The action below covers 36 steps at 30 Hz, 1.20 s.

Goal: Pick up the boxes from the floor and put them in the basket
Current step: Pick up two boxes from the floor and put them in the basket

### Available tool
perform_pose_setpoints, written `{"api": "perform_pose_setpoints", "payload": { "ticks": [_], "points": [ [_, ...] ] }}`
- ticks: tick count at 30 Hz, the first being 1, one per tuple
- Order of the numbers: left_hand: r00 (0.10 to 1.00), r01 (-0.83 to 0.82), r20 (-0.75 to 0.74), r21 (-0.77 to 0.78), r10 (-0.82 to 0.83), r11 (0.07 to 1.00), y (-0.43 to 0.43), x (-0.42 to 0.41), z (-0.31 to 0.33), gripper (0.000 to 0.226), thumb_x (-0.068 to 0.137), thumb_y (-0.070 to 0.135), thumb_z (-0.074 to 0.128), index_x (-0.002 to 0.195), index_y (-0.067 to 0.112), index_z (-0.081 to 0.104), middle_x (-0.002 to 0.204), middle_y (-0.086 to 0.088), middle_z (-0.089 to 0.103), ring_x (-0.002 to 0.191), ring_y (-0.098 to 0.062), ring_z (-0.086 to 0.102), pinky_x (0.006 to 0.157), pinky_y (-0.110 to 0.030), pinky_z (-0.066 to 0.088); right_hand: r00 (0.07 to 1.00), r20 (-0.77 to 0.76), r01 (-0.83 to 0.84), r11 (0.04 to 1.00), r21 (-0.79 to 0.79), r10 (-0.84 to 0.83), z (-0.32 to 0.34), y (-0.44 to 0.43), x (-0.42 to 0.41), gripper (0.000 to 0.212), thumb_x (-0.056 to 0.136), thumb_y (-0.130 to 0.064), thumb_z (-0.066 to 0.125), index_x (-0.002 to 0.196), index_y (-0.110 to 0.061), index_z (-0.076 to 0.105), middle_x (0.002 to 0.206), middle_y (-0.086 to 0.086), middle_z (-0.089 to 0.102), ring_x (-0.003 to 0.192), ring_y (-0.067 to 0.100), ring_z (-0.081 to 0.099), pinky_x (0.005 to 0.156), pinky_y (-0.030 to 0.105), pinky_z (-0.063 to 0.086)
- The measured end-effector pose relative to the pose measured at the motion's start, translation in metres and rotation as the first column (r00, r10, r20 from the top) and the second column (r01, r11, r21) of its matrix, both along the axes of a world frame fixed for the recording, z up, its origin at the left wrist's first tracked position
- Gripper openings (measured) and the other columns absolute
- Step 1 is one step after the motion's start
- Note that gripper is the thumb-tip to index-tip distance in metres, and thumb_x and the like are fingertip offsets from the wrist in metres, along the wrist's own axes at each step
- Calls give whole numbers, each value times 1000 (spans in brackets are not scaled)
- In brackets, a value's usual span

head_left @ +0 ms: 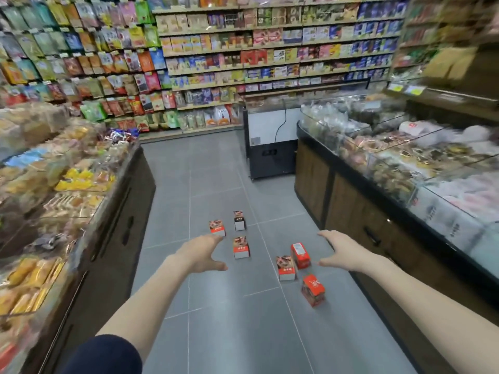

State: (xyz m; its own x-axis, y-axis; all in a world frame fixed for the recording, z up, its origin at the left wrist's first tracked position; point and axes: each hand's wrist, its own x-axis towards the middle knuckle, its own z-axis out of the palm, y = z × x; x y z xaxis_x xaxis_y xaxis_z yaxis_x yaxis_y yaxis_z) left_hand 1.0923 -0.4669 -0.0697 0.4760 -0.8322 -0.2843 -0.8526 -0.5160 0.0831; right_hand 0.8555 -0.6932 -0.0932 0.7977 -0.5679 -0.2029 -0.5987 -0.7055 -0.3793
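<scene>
On the grey tiled floor (216, 306) of a shop aisle between stocked shelves (270, 49), six small red-and-white cardboard boxes (241, 247) lie scattered at twelve to one o'clock, none picked up and no basket in view, with the left hand (201, 255) and right hand (341, 252) above them, empty, fingers spread.

Grey tiled floor (221, 319) is carrying six small boxes (241, 247), red and white. Three are sitting in a loose cluster mid-aisle. Three more are sitting nearer the right-hand counter (351, 211), two of them just beside each other.
</scene>
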Motion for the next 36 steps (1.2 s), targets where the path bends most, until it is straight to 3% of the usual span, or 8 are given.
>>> {"api": "perform_pose_setpoints", "payload": {
  "ticks": [20, 25, 31, 36],
  "points": [
    [978, 206, -15, 91, -206, 974, -283, 120, -49, 75, 84, 42, 64, 143, 11, 32, 142, -4, 43, 132, -22, 38, 99, -33, 38, 982, 32, 182, 972, 146, -189, -44, -239, 115, 78, 76, -33, 73, 141, -12, 36, 144, 8, 42, 131, 22, 42, 105, 31, 36],
    [955, 296, -47, 114, -292, 948, -337, 155, -61, 81, 83, 42, 65, 147, 13, 25, 151, -3, 33, 137, -21, 35, 104, -32, 37, 971, 35, 226, 957, 181, -236, -52, -264, 135, 76, 75, -31, 74, 138, -12, 38, 141, 9, 46, 127, 23, 45, 104, 32, 37],
    [878, 478, -74, 142, -472, 867, -417, 204, -79, 83, 83, 45, 65, 148, 14, 24, 152, -4, 31, 138, -22, 33, 108, -35, 35, 935, 3, 349, 919, 183, -356, -67, -289, 165, 75, 77, -27, 73, 139, -8, 36, 143, 11, 43, 130, 24, 43, 106, 32, 35],
    [773, 635, -117, 146, -624, 759, -486, 238, -93, 83, 83, 44, 65, 148, 14, 23, 153, -3, 30, 138, -21, 33, 110, -33, 33, 837, -9, 538, 821, 189, -547, -84, -300, 191, 76, 78, -29, 71, 141, -13, 33, 146, 8, 40, 133, 23, 39, 109, 33, 35]
  ]
}}
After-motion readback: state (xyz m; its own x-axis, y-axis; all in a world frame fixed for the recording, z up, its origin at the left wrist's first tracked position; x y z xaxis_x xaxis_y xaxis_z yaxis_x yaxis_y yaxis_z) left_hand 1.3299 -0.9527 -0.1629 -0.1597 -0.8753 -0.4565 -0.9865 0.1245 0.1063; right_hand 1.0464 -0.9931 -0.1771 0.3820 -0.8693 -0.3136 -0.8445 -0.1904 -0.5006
